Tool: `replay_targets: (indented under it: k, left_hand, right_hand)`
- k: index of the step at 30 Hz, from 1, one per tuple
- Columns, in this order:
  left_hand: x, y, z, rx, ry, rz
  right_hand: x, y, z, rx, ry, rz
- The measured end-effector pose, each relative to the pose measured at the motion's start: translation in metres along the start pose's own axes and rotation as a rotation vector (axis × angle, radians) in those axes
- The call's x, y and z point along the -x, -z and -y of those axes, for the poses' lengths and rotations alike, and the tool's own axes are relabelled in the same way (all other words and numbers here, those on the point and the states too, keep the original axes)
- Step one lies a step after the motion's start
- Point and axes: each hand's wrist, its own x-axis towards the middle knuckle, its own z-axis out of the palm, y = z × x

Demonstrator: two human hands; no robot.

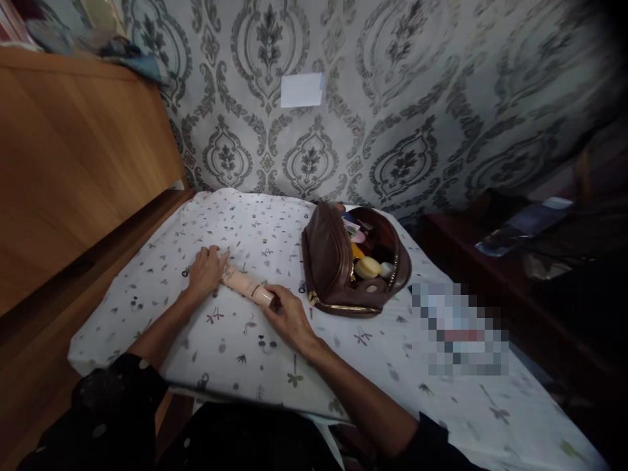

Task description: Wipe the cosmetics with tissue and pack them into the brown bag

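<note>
A beige plastic tube (245, 286), its print illegible, is gripped by its ends between the left hand (205, 271) and right hand (290, 318), left of a brown leather-look bag (326, 258).

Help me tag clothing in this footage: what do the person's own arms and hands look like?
The left sleeve is black with pale dots; the right sleeve is dark, any pattern unclear. Both end well short of the left hand and right hand, which are ungloved.

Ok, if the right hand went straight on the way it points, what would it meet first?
The tube, whose capped end the right hand is touching; beyond it, probably the left hand, though depth is unclear.
</note>
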Motion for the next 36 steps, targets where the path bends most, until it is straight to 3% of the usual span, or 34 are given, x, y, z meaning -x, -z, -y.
replay_targets:
  k: [7, 11, 15, 18, 22, 25, 28, 31, 36]
  left_hand:
    - [0.032, -0.008, 0.018, 0.128, -0.275, -0.087]
    - [0.049, -0.009, 0.025, 0.143, -0.398, -0.045]
    - [0.059, 0.004, 0.026, 0.116, -0.496, 0.022]
    - [0.064, 0.022, 0.012, 0.111, -0.473, 0.015]
    - [0.077, 0.036, -0.026, 0.235, -0.498, -0.017]
    - [0.089, 0.031, -0.052, 0.273, -0.666, -0.046]
    - [0.093, 0.02, -0.063, 0.244, -0.823, -0.14]
    - [0.089, 0.015, -0.058, 0.205, -0.833, -0.204]
    - [0.075, 0.015, -0.03, 0.135, -0.708, -0.19]
  right_hand:
    - [-0.001, 0.003, 0.004, 0.071, 0.018, -0.007]
    - [-0.001, 0.004, 0.001, 0.082, 0.025, 0.004]
    - [-0.001, 0.003, -0.001, 0.029, -0.008, -0.042]
    - [-0.001, 0.003, -0.001, 0.0, -0.065, -0.052]
    - [-0.001, 0.004, 0.002, -0.022, -0.107, -0.042]
    - [-0.001, 0.005, 0.003, -0.045, -0.11, -0.022]
    - [-0.001, 0.006, 0.002, -0.042, -0.111, -0.002]
    - [-0.002, 0.006, 0.002, -0.032, -0.125, -0.013]
    - [-0.002, 0.007, 0.004, -0.007, -0.066, -0.024]
